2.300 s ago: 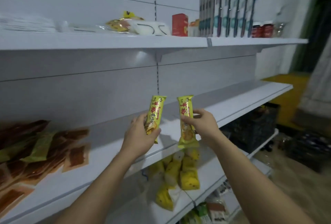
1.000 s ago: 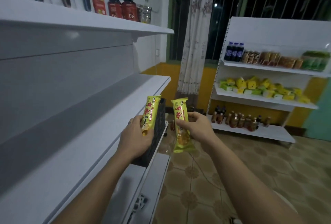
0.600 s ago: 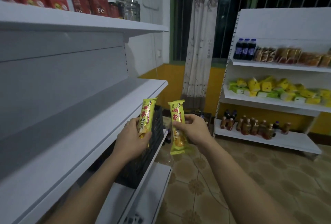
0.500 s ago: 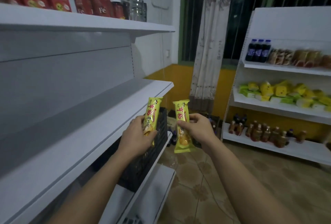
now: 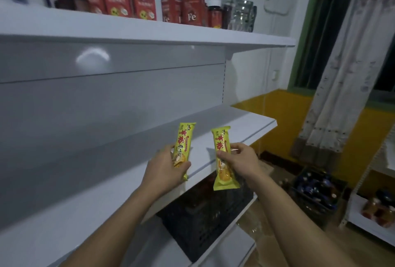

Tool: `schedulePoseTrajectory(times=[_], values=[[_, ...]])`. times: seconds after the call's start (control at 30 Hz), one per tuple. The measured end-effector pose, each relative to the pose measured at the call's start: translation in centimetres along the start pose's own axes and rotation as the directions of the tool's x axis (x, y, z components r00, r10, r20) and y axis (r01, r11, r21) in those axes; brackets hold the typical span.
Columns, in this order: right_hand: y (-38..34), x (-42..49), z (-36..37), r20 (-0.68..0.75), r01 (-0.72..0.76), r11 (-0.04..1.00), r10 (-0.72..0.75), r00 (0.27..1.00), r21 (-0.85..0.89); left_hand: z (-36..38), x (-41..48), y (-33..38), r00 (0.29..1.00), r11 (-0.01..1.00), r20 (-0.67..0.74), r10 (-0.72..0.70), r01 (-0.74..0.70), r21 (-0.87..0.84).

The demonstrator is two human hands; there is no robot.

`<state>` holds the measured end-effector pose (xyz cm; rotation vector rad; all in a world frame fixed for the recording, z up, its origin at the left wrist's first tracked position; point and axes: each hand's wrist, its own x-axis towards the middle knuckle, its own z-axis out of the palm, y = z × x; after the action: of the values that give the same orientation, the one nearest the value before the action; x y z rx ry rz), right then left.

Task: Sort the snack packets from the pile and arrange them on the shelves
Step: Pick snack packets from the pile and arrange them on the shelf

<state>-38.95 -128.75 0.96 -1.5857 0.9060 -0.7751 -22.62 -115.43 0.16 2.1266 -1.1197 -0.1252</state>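
Fingers of left hand clasp left packet, right hand right packet; crate under shelf.

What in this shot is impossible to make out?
Head view:
- left packet, lower part: partly covered by the left hand.
- right packet, middle: covered by the right hand.
- crate, inside: dark, under the shelf.
- red boxes, labels: blurred.

This is a small shop: white display shelving carries rows of red boxes and capped bottles along its top shelf.
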Motion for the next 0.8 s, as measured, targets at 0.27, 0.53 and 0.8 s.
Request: schedulePoseTrajectory(times=[0.27, 0.53, 0.8], values=[[-2.3, 9.3, 11.1, 0.233, 0.05, 0.997, -0.035, 0.972, -0.059, -3.6, 5.8, -7.6, 0.964, 0.978, -0.166, -0.207, 0.204, -0.033], [-2.3, 15.3, 20.0, 0.434, 0.1, 0.993, -0.06, 0.899, -0.068, -5.7, 6.8, -11.3, 0.88, 0.92, -0.269, -0.391, 0.385, -0.078], [-0.7, 18.2, 25.5, 0.671, 0.205, 0.977, -0.111, 0.733, -0.062, -4.6, 7.8, -12.3, 0.785, 0.84, -0.336, -0.521, 0.541, -0.04]])
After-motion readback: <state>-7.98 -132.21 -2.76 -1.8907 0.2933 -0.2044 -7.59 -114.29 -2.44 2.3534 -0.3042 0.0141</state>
